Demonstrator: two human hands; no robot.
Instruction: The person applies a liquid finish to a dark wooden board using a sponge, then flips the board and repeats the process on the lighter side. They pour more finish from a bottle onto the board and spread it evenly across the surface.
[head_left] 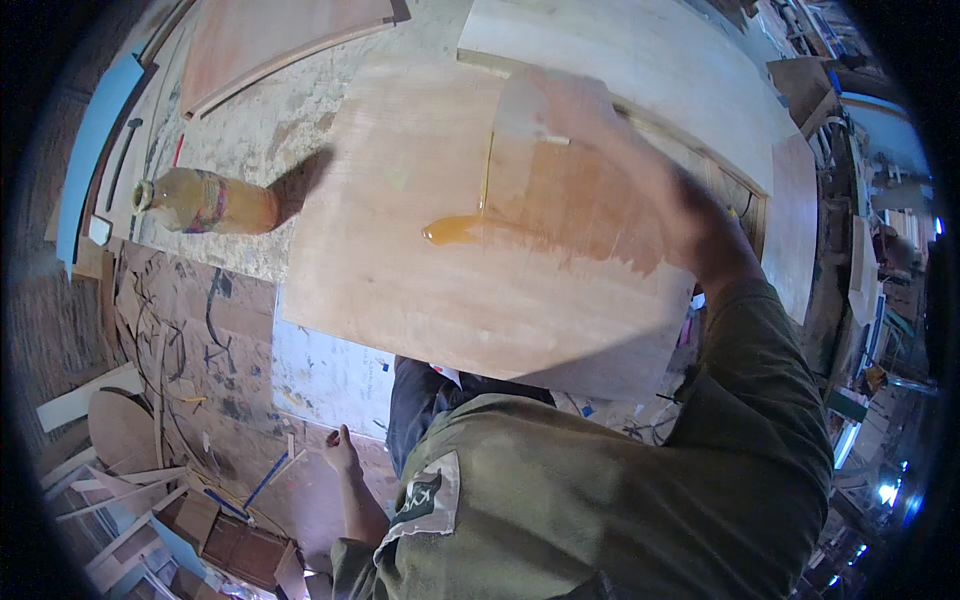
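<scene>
Amber liquid (450, 231) lies in a small puddle near the centre of the frame, on a pale wooden board (380, 280) that rests on the stained tabletop (255, 135). Its long axis runs roughly left to right: the rounded tip points left, and the other end meets a darker, wet-looking patch (600, 200) reaching to the right. A thin yellow line climbs from the puddle toward the top of the frame.

My right hand (580, 108) is much the nearer one. It is over the upper part of the board, above and to the right of the puddle, at the top of the wet patch, with my forearm slanting in from the right. The hand is blurred, with a pale smear at its left side, so I cannot tell whether my fingers are pinching something or lying flat.

My left hand (343, 452) hangs at the lower left, below the board and well apart from the puddle. My thumb and fingers are loosely bent with a gap between them, and I see nothing in them.

A glass bottle (215, 203) with more amber inside seems to stand upright at the left, off the board, its neck toward the left edge.
</scene>
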